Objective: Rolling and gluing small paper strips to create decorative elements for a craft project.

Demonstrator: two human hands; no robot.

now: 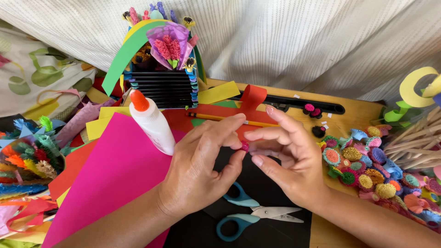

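Observation:
My left hand (202,170) pinches a small pink rolled paper coil (245,147) between thumb and fingers above a black paper sheet (275,193). My right hand (287,154) is beside it with fingers spread, its fingertips touching the same coil from the right. A white glue bottle (151,123) with an orange cap stands just left of my left hand. Teal-handled scissors (250,213) lie closed on the black sheet below both hands.
Pink (115,179), red and yellow paper sheets cover the left. A black paper basket (163,87) with a green handle and paper flowers stands at the back. Several rolled paper flowers (367,170) lie at the right, wooden sticks (413,142) beyond. A pencil (220,117) lies behind my hands.

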